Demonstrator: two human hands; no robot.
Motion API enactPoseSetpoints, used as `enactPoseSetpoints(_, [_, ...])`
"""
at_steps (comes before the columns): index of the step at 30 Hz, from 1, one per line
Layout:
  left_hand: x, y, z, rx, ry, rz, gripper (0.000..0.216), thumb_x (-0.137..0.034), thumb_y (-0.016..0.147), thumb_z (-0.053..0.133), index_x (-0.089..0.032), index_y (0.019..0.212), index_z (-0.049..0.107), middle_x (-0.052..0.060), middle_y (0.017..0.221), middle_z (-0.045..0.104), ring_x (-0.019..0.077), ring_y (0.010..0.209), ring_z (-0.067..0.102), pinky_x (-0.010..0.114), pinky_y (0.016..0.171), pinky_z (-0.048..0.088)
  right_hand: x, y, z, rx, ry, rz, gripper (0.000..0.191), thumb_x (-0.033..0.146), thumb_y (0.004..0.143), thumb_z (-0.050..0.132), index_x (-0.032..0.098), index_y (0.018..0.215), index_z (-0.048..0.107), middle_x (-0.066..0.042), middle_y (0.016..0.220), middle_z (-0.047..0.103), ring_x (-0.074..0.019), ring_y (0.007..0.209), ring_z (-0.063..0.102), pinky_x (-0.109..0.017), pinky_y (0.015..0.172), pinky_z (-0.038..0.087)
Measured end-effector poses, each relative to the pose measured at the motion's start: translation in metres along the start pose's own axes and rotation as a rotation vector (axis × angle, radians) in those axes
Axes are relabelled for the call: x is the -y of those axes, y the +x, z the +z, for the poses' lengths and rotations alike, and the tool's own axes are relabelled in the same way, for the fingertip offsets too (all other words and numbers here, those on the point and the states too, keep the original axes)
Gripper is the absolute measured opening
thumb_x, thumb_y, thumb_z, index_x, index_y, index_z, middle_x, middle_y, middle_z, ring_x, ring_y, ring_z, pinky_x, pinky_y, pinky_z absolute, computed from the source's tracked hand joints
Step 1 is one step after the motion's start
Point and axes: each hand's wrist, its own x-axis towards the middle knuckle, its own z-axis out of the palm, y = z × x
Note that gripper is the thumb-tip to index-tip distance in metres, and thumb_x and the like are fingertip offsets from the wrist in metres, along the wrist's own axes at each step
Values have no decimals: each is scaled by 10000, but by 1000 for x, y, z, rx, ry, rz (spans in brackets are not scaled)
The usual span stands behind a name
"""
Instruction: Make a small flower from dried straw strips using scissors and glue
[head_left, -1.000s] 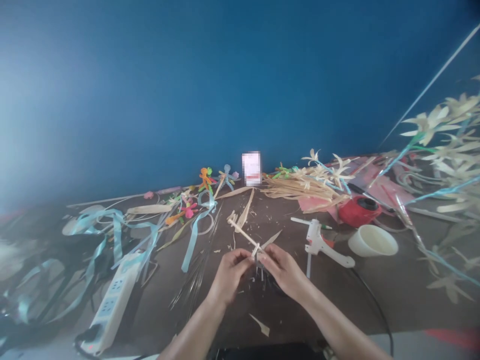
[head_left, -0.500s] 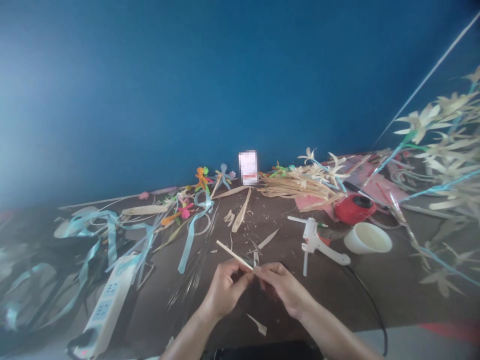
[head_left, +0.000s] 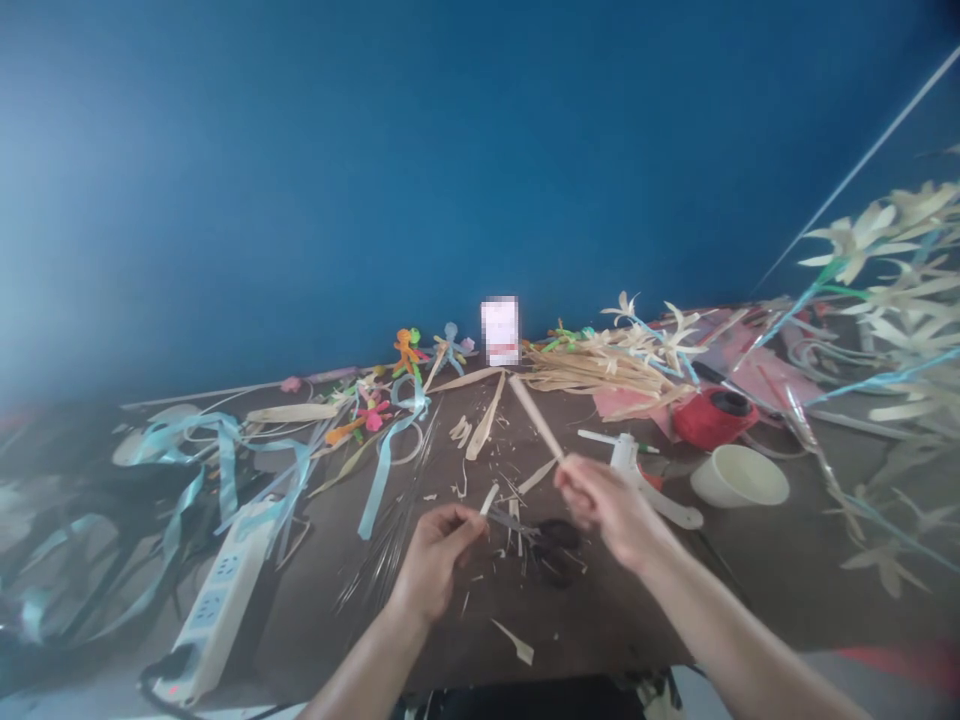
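Note:
My left hand pinches a short pale strip that looks like dried corn husk. My right hand is closed around the lower end of a longer pale strip, which points up and to the left. On the dark table between the hands lies a pair of scissors, dark-handled, with its blades toward my left hand. Husk scraps are scattered around it. Just beyond my right wrist is a white glue gun, partly covered by that hand.
A white cup and a red roll stand at right, near pale husk flowers. A husk pile lies at the back. Left are a power strip, light-blue ribbon and thin wires.
My hands, together on one pale strip before, have parted. The right moved up and right with a long strip; the left keeps a short one. The scissors are now uncovered.

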Motion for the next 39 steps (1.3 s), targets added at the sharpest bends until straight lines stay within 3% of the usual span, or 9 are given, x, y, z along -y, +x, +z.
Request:
enactPoseSetpoints(6, [-4,-2,8,9,46,56,192,-322,710,618,-141,646,622,-44,470,461,49,416,313,175,407,215,-31,-14,44,90,-483,-250,223,371,874,374,198,834,508,31,600,465,-117,542,437,-227,527,333])
enactPoseSetpoints(14, [4,-2,9,-27,244,171,177,-301,703,617,-134,655,652,25,621,623,135,591,522,216,561,393,-23,-25,51,92,-762,-275,274,367,868,389,191,695,509,32,577,454,-109,531,410,-221,514,275])
enactPoseSetpoints(18, [1,-8,13,20,250,198,180,-299,713,610,-133,650,640,20,596,612,132,567,516,217,550,387,-32,-22,54,121,-602,-185,384,423,842,416,172,553,443,48,501,342,-84,474,317,-219,463,221])
enactPoseSetpoints(23, [-6,-11,15,63,119,142,151,-288,679,653,-144,640,631,-7,574,580,95,525,478,194,506,350,-21,-11,44,162,23,169,408,507,783,465,188,536,403,82,439,266,-60,376,197,-199,361,178])
enactPoseSetpoints(26, [-2,-6,17,-12,11,92,151,-287,650,681,-148,634,624,-40,516,532,57,452,393,175,446,291,-3,-3,32,-16,222,32,382,515,786,450,198,578,402,98,453,205,-59,379,162,-188,363,205])
enactPoseSetpoints(28, [4,-2,20,-69,-70,70,160,-297,642,687,-148,642,628,-48,514,524,43,426,347,172,423,260,1,-1,30,-88,169,-63,335,513,766,488,191,674,474,99,479,227,-54,386,167,-186,364,198])
enactPoseSetpoints(31, [13,3,27,-101,-143,37,180,-317,630,692,-147,665,645,-51,502,509,40,410,313,175,408,244,-12,-4,40,-20,-64,-54,291,429,698,619,180,825,535,89,512,301,-50,397,225,-188,366,172])
enactPoseSetpoints(33, [14,4,30,-100,-110,43,186,-325,635,684,-144,672,658,-39,521,526,48,425,343,179,419,266,-22,-6,48,-23,-159,-93,232,376,704,619,169,774,544,83,505,314,-55,418,254,-189,387,195])
enactPoseSetpoints(39, [-4,1,20,107,147,128,329,-285,634,682,-141,927,650,49,778,634,152,684,545,225,589,395,-14,-4,42,132,-461,-151,75,223,707,552,162,664,542,49,538,439,-78,493,373,-189,466,298])
